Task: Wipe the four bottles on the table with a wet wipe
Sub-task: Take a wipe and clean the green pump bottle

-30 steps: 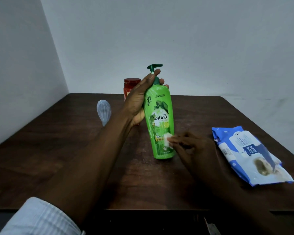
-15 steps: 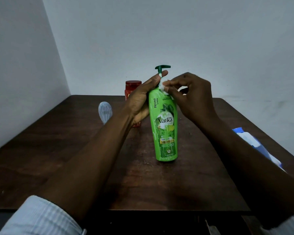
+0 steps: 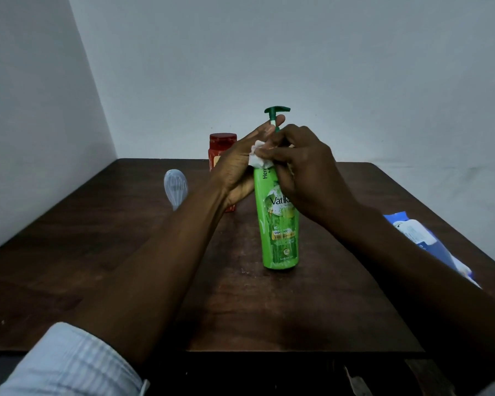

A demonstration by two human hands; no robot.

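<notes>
I see the fingers [image 3: 272, 151] of the right hand [image 3: 306, 172] curled in, pinching a small crumpled wet wipe [image 3: 256, 155] and pressing it against the shoulder of the green bottle [image 3: 280, 224], just under its neck. The wipe's white edge shows to the left of the fingertips, squeezed between the two hands. The back of this hand faces me and covers the upper right part of the label. Its wrist bends down, and the forearm runs toward the near right corner of my view.

The left hand [image 3: 237, 170] grips the same bottle from the left side, palm against the upper body. Its fingers reach up behind the neck, with a fingertip showing beside the stem below the dark green pump head [image 3: 276, 110]. That forearm stretches straight from the near left, ending in a pale striped sleeve [image 3: 69, 364] at the bottom edge.

The green bottle stands upright on the dark wooden desk [image 3: 97, 252], close to the middle, with its base flat on the wood.

Behind the left hand stands a red bottle [image 3: 223, 141] with a red cap, partly hidden. Further left, a pale bottle [image 3: 175, 185] sits well apart from it. A blue and white wipes pack [image 3: 420, 235] lies at the right edge of the desk, partly covered by the right forearm.
</notes>
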